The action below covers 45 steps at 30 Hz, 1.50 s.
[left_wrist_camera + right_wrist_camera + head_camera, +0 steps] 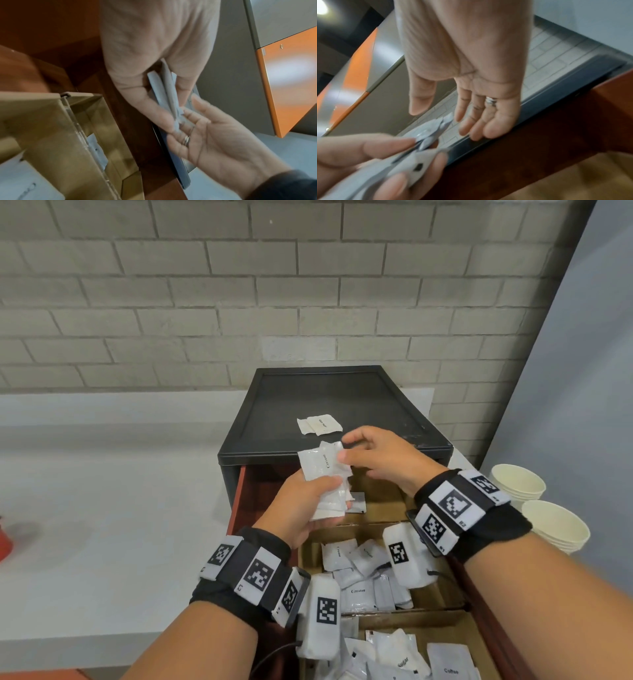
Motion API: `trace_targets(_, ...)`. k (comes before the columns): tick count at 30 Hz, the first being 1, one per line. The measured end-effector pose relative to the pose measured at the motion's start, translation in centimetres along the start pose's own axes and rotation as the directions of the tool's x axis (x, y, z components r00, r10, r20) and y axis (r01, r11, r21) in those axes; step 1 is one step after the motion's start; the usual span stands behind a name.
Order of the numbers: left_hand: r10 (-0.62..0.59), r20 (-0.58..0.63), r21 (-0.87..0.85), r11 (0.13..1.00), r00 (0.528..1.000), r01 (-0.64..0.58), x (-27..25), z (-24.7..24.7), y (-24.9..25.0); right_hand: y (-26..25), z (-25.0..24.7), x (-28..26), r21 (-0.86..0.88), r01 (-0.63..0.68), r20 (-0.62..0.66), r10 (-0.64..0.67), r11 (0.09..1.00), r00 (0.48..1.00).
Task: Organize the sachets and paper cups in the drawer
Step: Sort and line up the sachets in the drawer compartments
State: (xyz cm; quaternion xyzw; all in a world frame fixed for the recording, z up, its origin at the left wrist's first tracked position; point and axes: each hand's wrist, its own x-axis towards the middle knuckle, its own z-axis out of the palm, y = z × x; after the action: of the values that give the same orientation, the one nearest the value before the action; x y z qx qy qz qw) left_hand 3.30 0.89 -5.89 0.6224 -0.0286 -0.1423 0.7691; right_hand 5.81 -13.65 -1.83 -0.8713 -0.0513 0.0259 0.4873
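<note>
My left hand (305, 501) grips a stack of white sachets (325, 474), the top one marked "Cream", above the open drawer (239, 501). My right hand (373, 457) hovers at the stack's far end with its fingers relaxed, and the fingertips touch the sachets' top edge. The right wrist view shows this hand (471, 81) with thumb and fingers apart, the sachet tips (429, 129) just below them. In the left wrist view the stack (164, 88) sits edge-on between thumb and fingers. Two stacks of paper cups (517, 484) stand at the right.
Cardboard dividers (370, 525) split the drawer; the middle compartment holds Cream sachets (356, 590), the near one mixed Sugar and Coffee sachets (445, 662). Two sachets (320, 424) lie on the black cabinet top (274, 405). A white counter (102, 508) lies to the left.
</note>
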Motion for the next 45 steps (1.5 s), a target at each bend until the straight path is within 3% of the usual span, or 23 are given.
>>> trace_targets(3,-0.001,0.08,0.074,0.997,0.997,-0.005,-0.2,0.1,-0.2,-0.5,1.1,0.1,-0.029,0.127,0.024,-0.126,0.991,0.992)
trace_targets(5,-0.006,0.089,0.093,0.996,0.996,-0.002,-0.2,0.1,-0.2,-0.4,1.3,0.2,-0.062,0.148,-0.033,-0.151,0.987,0.988)
trace_targets(13,-0.044,0.051,0.043,0.998,0.998,0.042,0.0,0.2,-0.1,0.5,-0.5,0.2,0.001,0.098,-0.235,-0.096,0.995,0.967)
trace_targets(17,-0.047,-0.041,-0.046,0.998,0.998,0.045,0.2,-0.2,-0.1,0.6,-2.4,0.1,0.035,0.021,-0.306,-0.009,0.999,0.952)
trace_targets(19,-0.051,-0.102,-0.091,0.995,0.994,0.042,0.3,-0.4,-0.1,0.6,-3.0,-0.2,-0.002,-0.032,-0.256,0.03,1.0,0.966)
trace_targets(22,-0.09,-0.138,-0.162,0.984,0.986,0.067,0.4,-0.2,0.0,0.5,-3.1,-1.2,-0.243,-0.123,-0.018,0.123,0.962,0.992)
trace_targets(24,-0.12,-0.123,-0.207,0.974,0.985,0.093,0.4,-0.2,0.1,0.4,-2.6,-1.7,-0.294,-0.132,0.083,0.163,0.947,0.983)
trace_targets(29,-0.186,-0.05,-0.264,0.95,0.981,0.166,0.1,-0.1,0.1,0.1,-0.6,-1.2,-0.083,-0.09,0.0,0.09,0.992,0.996)
trace_targets(34,-0.22,-0.051,-0.279,0.94,0.974,0.198,-0.1,0.3,0.2,0.3,0.0,-0.9,-0.02,0.019,-0.072,-0.02,1.0,0.997)
trace_targets(38,-0.229,-0.167,-0.315,0.934,0.959,0.168,0.4,-0.2,0.0,0.5,-1.4,-0.8,0.032,-0.072,-0.185,0.077,0.997,0.98)
trace_targets(40,-0.224,-0.235,-0.295,0.943,0.946,0.15,0.6,-0.4,-0.1,0.7,-2.2,-0.9,-0.067,-0.145,-0.132,0.135,0.987,0.982)
trace_targets(42,-0.223,-0.266,-0.301,0.943,0.938,0.139,0.5,-0.3,0.1,0.8,-2.5,-1.3,-0.172,-0.201,0.014,0.206,0.964,0.978)
trace_targets(45,-0.205,-0.29,-0.236,0.962,0.935,0.137,0.5,0.0,0.3,0.9,-2.0,-1.7,-0.177,-0.185,0.094,0.204,0.967,0.975)
